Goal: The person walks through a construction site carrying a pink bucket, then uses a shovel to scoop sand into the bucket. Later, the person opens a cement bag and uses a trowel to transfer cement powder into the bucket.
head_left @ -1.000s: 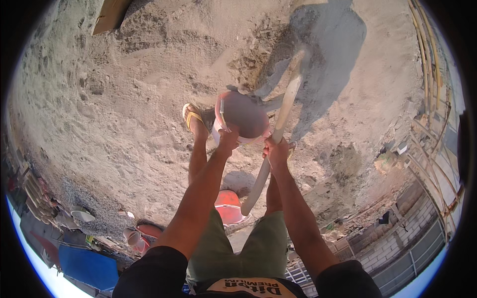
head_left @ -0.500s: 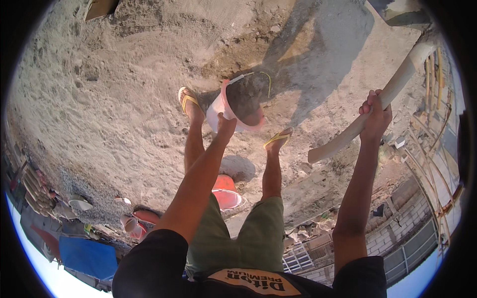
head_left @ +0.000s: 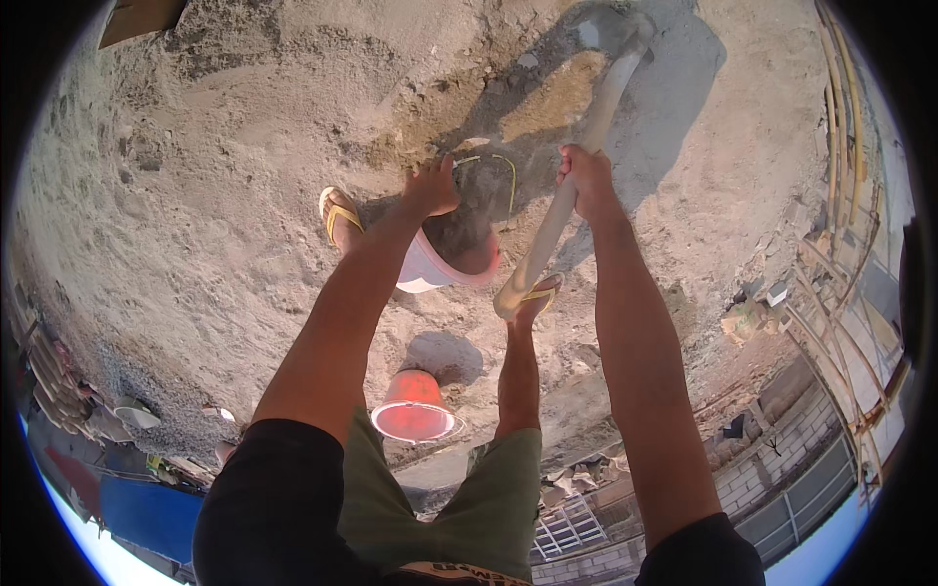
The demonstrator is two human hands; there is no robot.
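Observation:
A white bucket with a pinkish rim [head_left: 415, 266] leans on the ground between my feet, its mouth turned away from me. Grey, sandy material [head_left: 469, 210] lies inside it. My left hand [head_left: 432, 188] is at the left side of the rim, fingers bent over it; the hand hides part of that rim. Wrapped round the wooden handle of a hoe [head_left: 557, 230] is my right hand [head_left: 588, 181]. The hoe's head [head_left: 620, 34] is on the ground beyond the bucket, in shadow, and the handle's butt end hangs above my right foot.
An orange-red bucket [head_left: 412, 391] stands behind the first, between my legs. Pale, sandy ground [head_left: 234, 195] spreads around. Bamboo poles [head_left: 840, 117] lie along the right, near a block wall [head_left: 772, 469]. A blue tarp [head_left: 147, 513] shows at the lower left.
My right hand has swung the hoe inward from the right, bringing its head down beyond the bucket. My left hand has shifted from the near rim to the left, farther part.

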